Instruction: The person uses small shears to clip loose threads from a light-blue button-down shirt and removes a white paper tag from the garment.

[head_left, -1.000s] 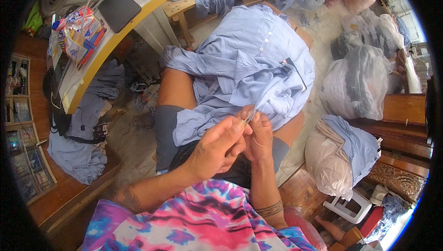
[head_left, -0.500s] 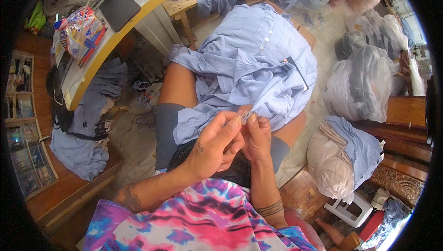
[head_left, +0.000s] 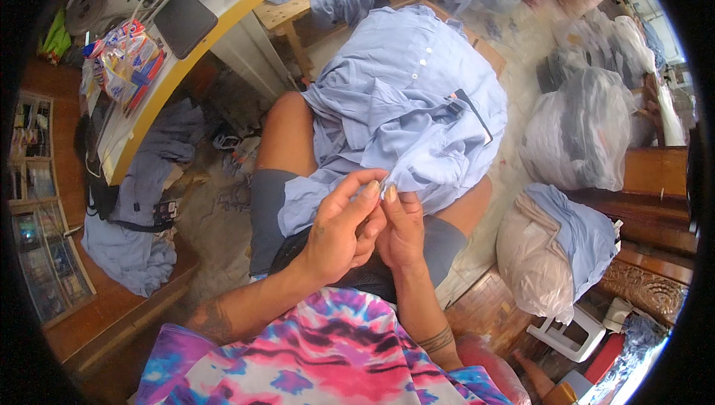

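A light blue buttoned shirt [head_left: 417,122] is bunched over my lap, with a row of pale buttons on its far part. A dark-edged tag [head_left: 471,114] lies on its folds. Close in front of me, my left hand [head_left: 341,222] is closed in a pinch, with something thin and too small to name at its fingertips. My right hand [head_left: 402,230] pinches a gathered bit of the shirt's near edge, thumb up. The two hands' fingertips nearly meet, which partly hides what lies between them.
On the left, a yellow-edged table [head_left: 216,25] holds a dark flat pad [head_left: 185,22] and a colourful plastic packet [head_left: 123,62]. More blue garments [head_left: 134,248] hang below it. Stuffed plastic bags [head_left: 577,133] and a white stool [head_left: 570,338] stand at the right.
Both hands have moved slightly left and stay pinched close together. The shirt has shifted a little with them, and its fold at the left knee has pulled inward.
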`<state>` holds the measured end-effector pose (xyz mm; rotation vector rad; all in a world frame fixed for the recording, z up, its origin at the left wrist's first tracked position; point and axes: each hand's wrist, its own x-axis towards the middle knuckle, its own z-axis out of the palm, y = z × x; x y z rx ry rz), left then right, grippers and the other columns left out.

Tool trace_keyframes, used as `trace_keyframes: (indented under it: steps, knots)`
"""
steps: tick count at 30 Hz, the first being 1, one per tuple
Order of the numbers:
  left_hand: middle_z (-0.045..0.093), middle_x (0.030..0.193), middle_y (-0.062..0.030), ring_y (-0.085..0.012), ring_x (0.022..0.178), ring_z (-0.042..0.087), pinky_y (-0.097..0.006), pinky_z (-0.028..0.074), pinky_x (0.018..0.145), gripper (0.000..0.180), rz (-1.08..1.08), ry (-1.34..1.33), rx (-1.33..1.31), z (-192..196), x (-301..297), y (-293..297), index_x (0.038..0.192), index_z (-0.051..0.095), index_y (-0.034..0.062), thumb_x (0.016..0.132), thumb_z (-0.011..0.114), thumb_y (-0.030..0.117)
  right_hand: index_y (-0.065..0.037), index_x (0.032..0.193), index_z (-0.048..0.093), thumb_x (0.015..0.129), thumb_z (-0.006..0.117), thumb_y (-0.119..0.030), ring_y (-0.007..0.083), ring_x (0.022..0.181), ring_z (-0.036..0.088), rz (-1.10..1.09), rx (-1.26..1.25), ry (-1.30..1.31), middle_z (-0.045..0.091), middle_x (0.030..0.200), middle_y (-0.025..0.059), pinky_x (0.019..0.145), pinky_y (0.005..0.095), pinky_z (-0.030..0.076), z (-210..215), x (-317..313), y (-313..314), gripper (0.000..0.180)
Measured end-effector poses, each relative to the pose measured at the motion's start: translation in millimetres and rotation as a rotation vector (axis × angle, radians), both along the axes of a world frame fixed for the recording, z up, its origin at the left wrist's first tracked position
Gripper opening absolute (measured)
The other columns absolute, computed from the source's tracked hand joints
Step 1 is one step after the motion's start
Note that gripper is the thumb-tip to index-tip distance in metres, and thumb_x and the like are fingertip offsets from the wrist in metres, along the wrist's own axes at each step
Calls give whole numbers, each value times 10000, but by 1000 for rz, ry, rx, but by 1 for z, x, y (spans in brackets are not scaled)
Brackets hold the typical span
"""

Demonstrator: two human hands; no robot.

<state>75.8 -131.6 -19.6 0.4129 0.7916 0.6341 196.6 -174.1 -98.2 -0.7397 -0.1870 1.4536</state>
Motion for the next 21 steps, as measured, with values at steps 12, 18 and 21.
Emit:
trace_keyframes:
  steps: [12,18,21]
  knots:
    - [472,708,-12,-37,397,255,-213,250,340,324,-80,-22,-60,-23,2,-5,1372,496,124,1105,466,305,-44,1139,635,1069,574,-319,156,844,663,10,-162,269,697,1022,68,761,288,552,13,7,-9,290]
    - [487,717,-21,-34,395,275,-212,259,337,354,-118,10,35,-19,3,-3,1373,475,115,1099,480,338,-52,1065,662,1041,630,-308,151,772,668,10,-200,230,709,930,62,686,311,563,3,8,-10,259]
    - [489,719,-25,-32,391,271,-210,256,330,355,-116,1,13,-20,1,-1,1364,465,118,1096,485,350,-45,1089,667,1031,648,-276,155,805,681,21,-158,225,714,951,58,718,312,575,-2,8,-12,239]
